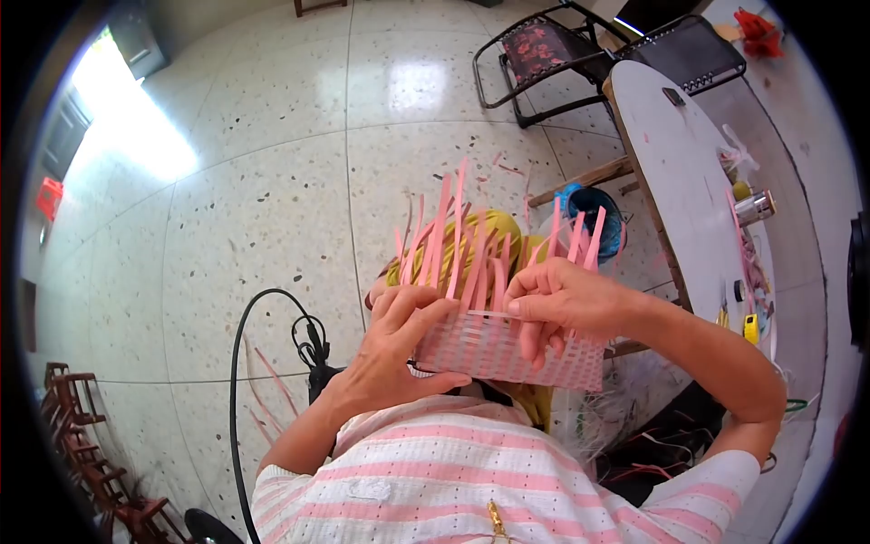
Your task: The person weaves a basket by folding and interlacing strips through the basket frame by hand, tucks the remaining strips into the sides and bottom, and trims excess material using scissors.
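Observation:
A pink and white woven basket (480, 349) of flat plastic strips rests on my lap, with long loose pink strips (438, 240) standing up from its far edge. My left hand (399, 344) grips the basket's left end, fingers over the upper edge and thumb stretched along the near side. A narrow white strip (488, 314) runs across the weave between both hands. The thumb and forefinger of my right hand (562, 304) pinch this white strip's right end, while its other fingers curl down in front of the basket.
A white table (689, 163) on the right holds a can (754, 208) and a yellow tape measure (750, 328). Near its leg stands a blue bucket (605, 213). A folding chair (544, 50) is behind, a black cable (237, 390) at left, and strip scraps lie on the floor.

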Demonstrator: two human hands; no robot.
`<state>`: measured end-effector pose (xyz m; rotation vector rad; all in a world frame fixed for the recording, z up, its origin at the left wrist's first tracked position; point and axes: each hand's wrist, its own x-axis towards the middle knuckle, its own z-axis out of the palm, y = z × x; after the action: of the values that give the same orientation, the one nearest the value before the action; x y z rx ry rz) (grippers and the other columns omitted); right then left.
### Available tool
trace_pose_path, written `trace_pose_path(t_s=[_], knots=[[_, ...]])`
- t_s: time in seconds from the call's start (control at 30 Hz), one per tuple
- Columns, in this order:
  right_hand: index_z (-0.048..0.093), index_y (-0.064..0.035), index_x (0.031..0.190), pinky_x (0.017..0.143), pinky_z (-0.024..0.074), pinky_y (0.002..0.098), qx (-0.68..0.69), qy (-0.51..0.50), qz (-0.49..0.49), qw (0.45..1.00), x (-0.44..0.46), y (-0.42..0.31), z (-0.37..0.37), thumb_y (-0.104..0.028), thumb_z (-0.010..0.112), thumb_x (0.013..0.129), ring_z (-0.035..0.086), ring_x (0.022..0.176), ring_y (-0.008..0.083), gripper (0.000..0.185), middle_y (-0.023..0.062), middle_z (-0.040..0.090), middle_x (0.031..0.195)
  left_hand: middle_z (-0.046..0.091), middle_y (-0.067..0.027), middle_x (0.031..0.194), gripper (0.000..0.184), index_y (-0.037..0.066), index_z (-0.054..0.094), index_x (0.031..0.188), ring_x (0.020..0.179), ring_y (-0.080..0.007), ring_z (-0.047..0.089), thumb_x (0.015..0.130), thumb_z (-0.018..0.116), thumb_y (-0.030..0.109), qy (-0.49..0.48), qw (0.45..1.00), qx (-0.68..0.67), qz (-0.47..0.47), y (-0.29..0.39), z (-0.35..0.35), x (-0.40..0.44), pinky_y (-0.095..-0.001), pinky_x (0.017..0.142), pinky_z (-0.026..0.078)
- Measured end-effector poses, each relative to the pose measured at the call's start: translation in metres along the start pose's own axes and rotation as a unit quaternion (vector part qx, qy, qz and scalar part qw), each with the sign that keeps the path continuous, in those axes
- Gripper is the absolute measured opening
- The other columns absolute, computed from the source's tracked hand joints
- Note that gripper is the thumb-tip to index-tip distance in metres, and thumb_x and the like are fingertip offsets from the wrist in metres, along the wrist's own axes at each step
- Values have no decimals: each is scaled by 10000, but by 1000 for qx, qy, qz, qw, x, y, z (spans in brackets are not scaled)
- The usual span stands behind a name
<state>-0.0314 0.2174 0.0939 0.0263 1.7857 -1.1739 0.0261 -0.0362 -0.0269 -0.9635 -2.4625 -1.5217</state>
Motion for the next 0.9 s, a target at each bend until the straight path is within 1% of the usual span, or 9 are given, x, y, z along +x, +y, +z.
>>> trace_pose_path(t_s=[0.17, 0.33, 0.4, 0.47, 0.5, 0.57, 0.6, 0.67, 0.9], knots=[[598, 7, 1013, 547, 502, 244, 1, -86, -10, 996, -4, -4, 2, -202, 541, 1051, 715, 657, 145, 220, 138, 750, 801, 518, -145, 1296, 795, 72, 595, 1310, 1229, -369, 476, 625, 947, 267, -15, 1000, 6, -4, 1, -2, 0, -497, 1071, 372], [615, 14, 977, 537, 496, 247, -54, -57, -64, 995, 0, 3, 1, -190, 552, 1046, 679, 612, 114, 225, 99, 735, 764, 508, -130, 1312, 784, 84, 596, 1317, 1249, -358, 468, 632, 931, 269, 1, 999, 32, -14, 23, -6, 8, -514, 1086, 341], [622, 11, 970, 533, 491, 242, -69, -57, -75, 993, 0, 2, 2, -187, 565, 1039, 664, 598, 99, 218, 85, 725, 749, 503, -116, 1319, 772, 92, 600, 1325, 1272, -347, 455, 646, 917, 282, -38, 994, 101, 36, 33, -7, 14, -509, 1085, 332], [629, 2, 994, 610, 533, 309, -143, -38, -56, 987, -2, -1, 6, -107, 574, 993, 698, 660, 190, 122, 95, 711, 750, 503, -111, 1317, 766, 94, 603, 1326, 1273, -342, 452, 653, 912, 290, -45, 993, 102, 41, 32, -5, 14, -504, 1083, 330], [629, 2, 994, 610, 533, 309, -142, -37, -55, 988, -3, 3, 6, -107, 574, 993, 698, 660, 190, 122, 95, 711, 750, 504, -107, 1314, 760, 96, 606, 1327, 1274, -336, 448, 660, 908, 299, -53, 992, 103, 46, 32, -3, 15, -499, 1081, 328], [635, -24, 1022, 736, 551, 403, -378, 88, -261, 884, -3, 12, 8, -30, 578, 928, 707, 842, 318, 110, 120, 706, 878, 506, -105, 1309, 755, 92, 610, 1322, 1264, -334, 450, 660, 909, 303, -50, 994, 90, 45, 30, -1, 15, -492, 1076, 332], [635, -24, 1022, 736, 551, 403, -376, 89, -259, 885, -2, 12, 7, -30, 578, 928, 707, 842, 318, 110, 120, 706, 878, 507, -103, 1304, 751, 89, 613, 1316, 1253, -331, 452, 661, 910, 306, -45, 995, 79, 43, 29, 1, 15, -485, 1071, 336], [645, -48, 1040, 836, 529, 467, -410, 109, -360, 831, 3, 11, 7, -2, 581, 880, 653, 1009, 393, 178, 126, 677, 1005, 510, -103, 1299, 750, 86, 612, 1315, 1243, -330, 454, 664, 909, 311, -40, 996, 70, 44, 27, 3, 13, -479, 1068, 340], [651, -72, 1028, 835, 529, 441, -519, 53, -336, 784, 17, 0, -6, -28, 611, 833, 665, 1025, 332, 204, 107, 669, 1043, 519, -108, 1292, 747, 68, 611, 1310, 1225, -329, 468, 673, 907, 322, -39, 996, 63, 39, 23, 4, 13, -473, 1061, 358]])
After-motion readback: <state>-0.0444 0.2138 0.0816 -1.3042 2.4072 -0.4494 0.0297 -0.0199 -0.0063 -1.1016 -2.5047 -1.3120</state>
